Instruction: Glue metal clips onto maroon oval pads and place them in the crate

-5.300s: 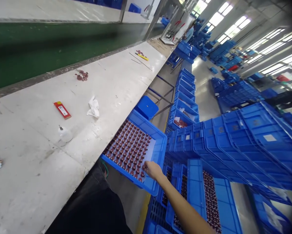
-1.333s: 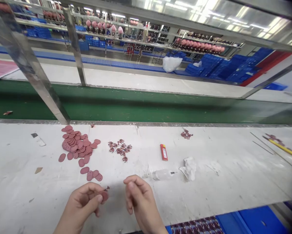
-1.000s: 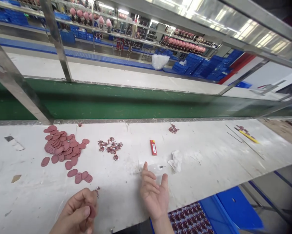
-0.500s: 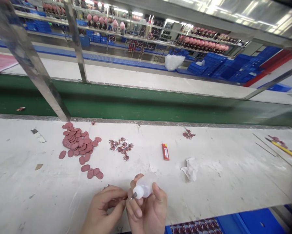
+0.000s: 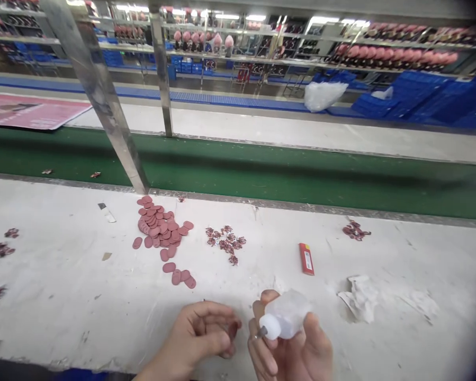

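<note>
One light, soft squeeze bottle (image 5: 287, 315) sits gripped at its body by the right hand (image 5: 293, 352). Fingers of the left hand (image 5: 194, 333) curl closed on a reddish piece (image 5: 233, 329).

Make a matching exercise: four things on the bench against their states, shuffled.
Things:
1. squeeze bottle
2. lighter
3. oval pads
4. tissue

States:
A. lying flat by itself
B. heaped loosely
C. held in the right hand
D. crumpled

Pairs: 1-C, 2-A, 3-B, 4-D
</note>
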Tool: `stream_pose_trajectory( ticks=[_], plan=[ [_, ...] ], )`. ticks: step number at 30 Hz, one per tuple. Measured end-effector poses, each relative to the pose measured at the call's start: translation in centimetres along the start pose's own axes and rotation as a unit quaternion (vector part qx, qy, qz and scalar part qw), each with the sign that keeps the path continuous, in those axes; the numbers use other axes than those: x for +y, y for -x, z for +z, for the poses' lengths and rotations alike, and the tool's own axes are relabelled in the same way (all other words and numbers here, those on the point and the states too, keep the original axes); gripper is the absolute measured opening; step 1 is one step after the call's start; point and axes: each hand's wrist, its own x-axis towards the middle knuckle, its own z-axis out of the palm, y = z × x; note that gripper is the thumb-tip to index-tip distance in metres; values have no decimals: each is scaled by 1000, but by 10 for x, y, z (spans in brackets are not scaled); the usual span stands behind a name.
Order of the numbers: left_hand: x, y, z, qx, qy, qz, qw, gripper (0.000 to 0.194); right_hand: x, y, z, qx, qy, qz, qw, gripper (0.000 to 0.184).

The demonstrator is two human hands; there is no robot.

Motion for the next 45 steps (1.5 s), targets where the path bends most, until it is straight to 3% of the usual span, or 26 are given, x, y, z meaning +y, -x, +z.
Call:
stream_pose_trajectory(
  ticks=[6,10,13,16,21,45],
  plan=[
    [12,12,8,52,154,-74,984,38,6,11,8,109,162,-164,967,56],
    [11,17,12,48,150,-86,984,35,21,15,3,105,211,-260,936,40],
    [8,18,9,5,156,-77,985,31,27,15,0,97,235,-299,920,30],
    [4,19,4,-24,152,-64,986,28,27,17,5,128,246,-310,910,26],
    [0,19,0,-18,143,-66,987,32,26,22,14,162,286,-314,891,30],
    [-1,21,3,-35,137,-68,988,31,25,24,0,166,397,-351,832,35]
  ],
)
